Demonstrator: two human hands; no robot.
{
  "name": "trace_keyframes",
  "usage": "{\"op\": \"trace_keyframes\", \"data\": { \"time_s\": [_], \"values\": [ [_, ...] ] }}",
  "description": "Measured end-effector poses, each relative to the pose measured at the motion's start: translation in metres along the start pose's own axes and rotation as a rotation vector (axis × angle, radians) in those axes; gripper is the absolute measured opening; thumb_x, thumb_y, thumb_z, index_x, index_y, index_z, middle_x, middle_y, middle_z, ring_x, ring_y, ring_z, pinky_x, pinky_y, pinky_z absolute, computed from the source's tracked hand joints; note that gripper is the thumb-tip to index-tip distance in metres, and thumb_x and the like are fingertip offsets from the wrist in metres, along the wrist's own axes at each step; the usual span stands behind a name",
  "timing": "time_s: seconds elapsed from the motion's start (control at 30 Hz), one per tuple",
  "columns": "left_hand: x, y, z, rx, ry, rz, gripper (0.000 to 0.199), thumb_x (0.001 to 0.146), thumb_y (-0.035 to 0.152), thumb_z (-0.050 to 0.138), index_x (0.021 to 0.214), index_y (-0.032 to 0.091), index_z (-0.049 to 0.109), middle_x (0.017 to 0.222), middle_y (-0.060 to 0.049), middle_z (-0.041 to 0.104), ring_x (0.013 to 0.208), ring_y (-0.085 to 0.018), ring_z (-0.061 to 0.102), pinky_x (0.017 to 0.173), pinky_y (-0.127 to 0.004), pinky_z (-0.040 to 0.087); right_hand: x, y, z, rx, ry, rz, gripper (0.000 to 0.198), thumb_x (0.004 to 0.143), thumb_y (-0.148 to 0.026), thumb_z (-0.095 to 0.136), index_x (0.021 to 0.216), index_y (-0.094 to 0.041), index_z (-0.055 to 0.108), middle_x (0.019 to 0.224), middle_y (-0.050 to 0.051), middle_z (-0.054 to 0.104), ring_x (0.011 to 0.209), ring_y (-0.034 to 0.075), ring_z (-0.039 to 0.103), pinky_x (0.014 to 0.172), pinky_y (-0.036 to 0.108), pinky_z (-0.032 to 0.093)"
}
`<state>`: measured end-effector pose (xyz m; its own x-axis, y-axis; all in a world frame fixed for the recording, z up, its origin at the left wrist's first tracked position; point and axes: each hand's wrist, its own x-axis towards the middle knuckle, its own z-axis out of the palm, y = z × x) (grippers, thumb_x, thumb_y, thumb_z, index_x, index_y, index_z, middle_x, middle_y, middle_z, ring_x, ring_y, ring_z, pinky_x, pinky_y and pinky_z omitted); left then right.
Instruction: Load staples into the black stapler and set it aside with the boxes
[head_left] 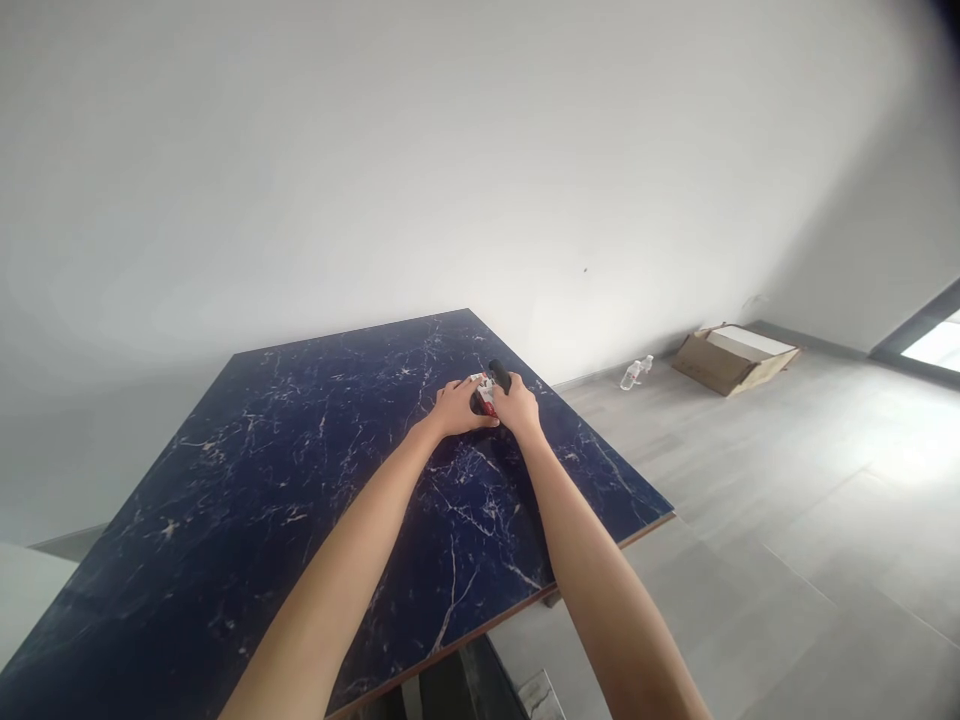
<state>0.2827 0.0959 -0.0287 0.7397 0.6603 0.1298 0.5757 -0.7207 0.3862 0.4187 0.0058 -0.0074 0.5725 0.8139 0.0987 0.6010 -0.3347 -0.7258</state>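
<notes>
A small red and white tool [486,392] with a black handle [499,374] is between my hands, over the right half of a dark blue, white-veined marble-look tabletop [300,440]. My left hand [456,408] is closed around its left side, thumb reaching along the near edge. The black part rises from my right hand [519,405], which grips the tool from the right. Fingers cover much of the tool, so I cannot make out its exact kind, nor whether it rests on the surface.
A pale wall [375,180] runs behind the table. On the grey tiled floor [750,470] to the right are clear plastic bottles [632,376] and an open cardboard box [712,362] with something white in it. Dark items [465,685] lie beneath the table's near edge.
</notes>
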Motion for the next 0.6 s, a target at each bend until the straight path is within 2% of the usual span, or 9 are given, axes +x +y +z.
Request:
{"op": "trace_keyframes", "data": {
  "time_s": [0.13, 0.33, 0.47, 0.6],
  "values": [
    [0.000, 0.000, 0.006, 0.006, 0.043, 0.020, 0.110, 0.073, 0.078, 0.066, 0.162, 0.027, 0.025, 0.165, -0.014, 0.031, 0.150, -0.046, 0.023, 0.119, -0.059, 0.022, 0.000, 0.001, 0.001, -0.026, 0.038, 0.003, 0.055, 0.093, -0.024, 0.045, 0.147, -0.010, 0.043, 0.137, 0.020, 0.062, 0.126, 0.032, 0.060, 0.106, 0.044, 0.044],
    [-0.003, -0.002, 0.006, -0.017, 0.112, 0.056, 0.108, 0.069, 0.075, 0.072, 0.157, 0.023, 0.037, 0.157, -0.015, 0.044, 0.143, -0.044, 0.037, 0.117, -0.054, 0.030, -0.003, 0.002, 0.001, -0.079, 0.015, -0.004, 0.044, 0.092, -0.025, 0.046, 0.134, -0.015, 0.056, 0.118, 0.017, 0.071, 0.110, 0.033, 0.068, 0.097, 0.045, 0.049],
    [-0.024, -0.016, -0.014, -0.044, 0.123, 0.037, 0.110, 0.067, 0.073, 0.074, 0.156, 0.020, 0.038, 0.156, -0.016, 0.046, 0.142, -0.045, 0.039, 0.116, -0.055, 0.032, -0.013, -0.009, 0.011, -0.089, -0.029, -0.056, 0.041, 0.092, -0.029, 0.046, 0.130, -0.018, 0.059, 0.113, 0.015, 0.073, 0.105, 0.033, 0.069, 0.094, 0.045, 0.050],
    [-0.074, -0.044, -0.050, -0.034, 0.140, -0.010, 0.113, 0.067, 0.074, 0.075, 0.157, 0.017, 0.037, 0.158, -0.018, 0.043, 0.144, -0.045, 0.036, 0.116, -0.054, 0.032, -0.037, -0.043, 0.038, -0.061, -0.101, -0.137, 0.040, 0.093, -0.031, 0.047, 0.129, -0.019, 0.061, 0.116, 0.013, 0.073, 0.107, 0.031, 0.069, 0.093, 0.040, 0.050]
  ]
}}
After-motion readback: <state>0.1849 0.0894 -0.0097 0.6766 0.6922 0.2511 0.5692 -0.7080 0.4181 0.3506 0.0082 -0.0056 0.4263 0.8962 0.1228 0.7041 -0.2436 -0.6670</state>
